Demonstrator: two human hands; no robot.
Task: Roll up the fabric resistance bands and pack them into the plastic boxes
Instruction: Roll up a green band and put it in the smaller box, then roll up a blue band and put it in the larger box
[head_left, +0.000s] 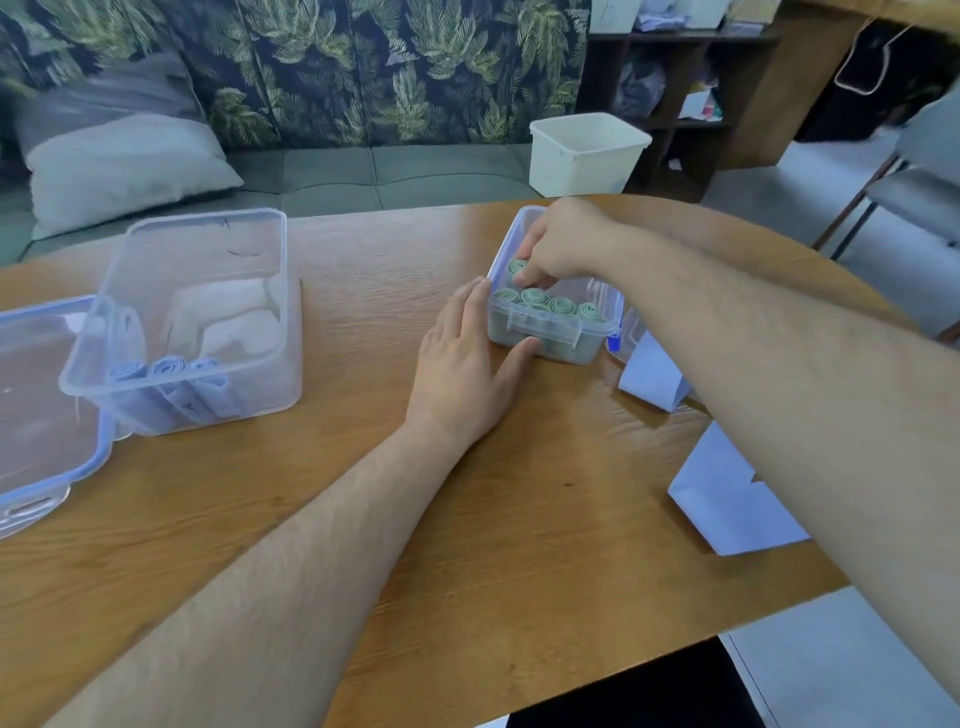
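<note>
Right hand (561, 249) curls down into the small clear plastic box (545, 335), pinching a rolled green band (518, 267) that's mostly hidden under the fingers. Left hand (467, 358) lies flat, fingers straight, against the box's left wall. Four green spirals (548, 304) line the front. A bigger clear box (208, 312) stands well apart on the woodgrain tabletop (363, 519).

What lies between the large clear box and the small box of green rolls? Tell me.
Bare wooden table, then the left hand touching the small box, in the head view.
</note>
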